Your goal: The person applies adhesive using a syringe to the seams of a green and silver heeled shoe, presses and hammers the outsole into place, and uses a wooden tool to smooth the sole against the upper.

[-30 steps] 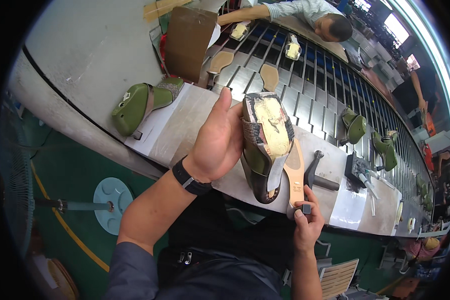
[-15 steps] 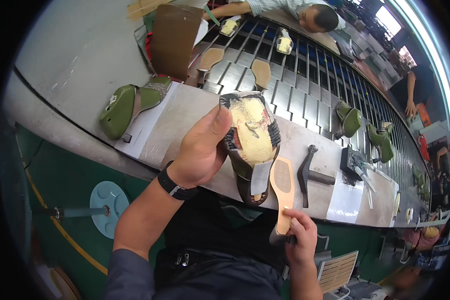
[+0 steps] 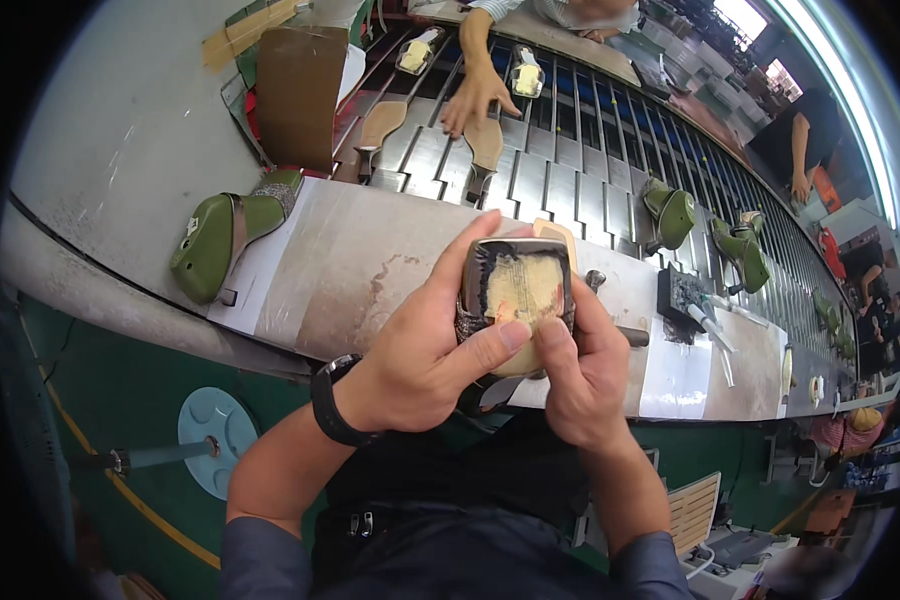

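Note:
My left hand and my right hand grip a shoe upper on its last from both sides. Its underside faces up, with a yellowish middle and dark, rough edges. Both thumbs press on this bottom face. Behind the far end of the shoe, a tan shoe sole shows only in part; whether it lies on the bench or is held, I cannot tell. The hammer on the bench, right of my right hand, is mostly hidden by it.
Green shoe lasts stand at the left and along the conveyor. A black brush-like block sits on the bench at right. Across the conveyor, a co-worker's hand reaches to another sole. A brown board stands at far left.
My right hand has come up from the heel end of the sole to the shoe and now grips it too. The shoe has tilted and moved lower. A co-worker's hand has reached over the conveyor.

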Demonstrator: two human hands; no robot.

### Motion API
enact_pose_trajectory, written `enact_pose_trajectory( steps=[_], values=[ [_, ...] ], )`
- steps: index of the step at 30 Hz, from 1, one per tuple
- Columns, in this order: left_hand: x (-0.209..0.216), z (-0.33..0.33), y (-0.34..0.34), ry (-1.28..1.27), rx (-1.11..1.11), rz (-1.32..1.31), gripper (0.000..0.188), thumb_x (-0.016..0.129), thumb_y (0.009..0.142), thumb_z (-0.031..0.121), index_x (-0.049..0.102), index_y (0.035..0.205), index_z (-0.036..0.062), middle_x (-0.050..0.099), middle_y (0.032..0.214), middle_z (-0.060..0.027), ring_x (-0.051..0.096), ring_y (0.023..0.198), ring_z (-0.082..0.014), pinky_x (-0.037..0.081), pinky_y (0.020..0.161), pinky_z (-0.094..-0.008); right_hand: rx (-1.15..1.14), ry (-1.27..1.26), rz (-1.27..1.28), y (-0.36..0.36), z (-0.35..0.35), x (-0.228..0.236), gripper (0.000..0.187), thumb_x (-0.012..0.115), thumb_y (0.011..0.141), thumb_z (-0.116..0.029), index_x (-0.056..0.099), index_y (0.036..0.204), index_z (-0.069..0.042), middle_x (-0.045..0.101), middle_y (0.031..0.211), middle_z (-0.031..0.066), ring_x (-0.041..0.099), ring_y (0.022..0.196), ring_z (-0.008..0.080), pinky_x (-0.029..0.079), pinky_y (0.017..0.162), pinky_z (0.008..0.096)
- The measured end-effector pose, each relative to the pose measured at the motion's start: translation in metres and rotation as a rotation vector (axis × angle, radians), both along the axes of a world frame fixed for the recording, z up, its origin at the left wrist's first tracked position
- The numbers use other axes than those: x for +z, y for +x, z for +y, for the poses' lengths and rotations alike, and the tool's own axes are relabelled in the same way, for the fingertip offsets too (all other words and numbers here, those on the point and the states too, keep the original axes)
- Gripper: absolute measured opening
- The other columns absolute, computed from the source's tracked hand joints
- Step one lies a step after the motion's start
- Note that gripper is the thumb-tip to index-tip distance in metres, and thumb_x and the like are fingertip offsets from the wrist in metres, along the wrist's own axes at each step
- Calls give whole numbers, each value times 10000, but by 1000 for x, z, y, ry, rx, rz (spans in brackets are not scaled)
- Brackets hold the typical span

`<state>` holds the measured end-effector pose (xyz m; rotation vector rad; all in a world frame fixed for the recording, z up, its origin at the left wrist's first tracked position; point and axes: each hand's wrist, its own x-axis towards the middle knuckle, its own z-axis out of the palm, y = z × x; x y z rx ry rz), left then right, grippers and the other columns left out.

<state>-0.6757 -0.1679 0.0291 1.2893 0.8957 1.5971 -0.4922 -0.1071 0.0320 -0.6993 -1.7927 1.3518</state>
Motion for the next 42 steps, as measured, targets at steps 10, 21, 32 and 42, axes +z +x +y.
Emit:
enact_pose_trajectory(
  steps=[10, 21, 32, 42],
  values=[
    [-13, -4, -32, -113, -219, -439, 838, 570, 1080, 494, 339, 1581, -136, 538, 1540, -207, 532, 1428, -272, 379, 1218, -405, -44, 0, 134, -22, -12, 2, 508, 543, 1132, -236, 475, 1501, 107, 671, 1325, 145, 641, 1194, 174, 508, 1032, 306],
    [-23, 7, -71, -198, -388, -440, 668, 875, 905, 236, 581, 1423, -65, 722, 1303, -135, 705, 1174, -185, 566, 1030, -331, -83, 11, 52, -33, -16, 5, 464, 546, 1130, -231, 520, 1452, 102, 709, 1244, 139, 673, 1111, 164, 534, 981, 303],
    [36, -14, -70, -339, -176, -43, 427, 730, 995, 63, 616, 1380, -83, 716, 1284, -143, 698, 1155, -168, 569, 1018, -322, -80, -24, 73, -38, -13, 8, 449, 624, 1085, -157, 536, 1446, 95, 747, 1177, 162, 709, 1074, 185, 549, 954, 324],
    [12, 4, -62, -88, 20, -340, 459, 621, 1035, 149, 504, 1434, -44, 558, 1504, -289, 600, 1369, -381, 496, 1156, -481, 96, -107, 185, -41, 6, -5, 505, 628, 1099, -281, 556, 1474, 50, 717, 1286, 183, 683, 1200, 233, 525, 1034, 359]
  ],
)
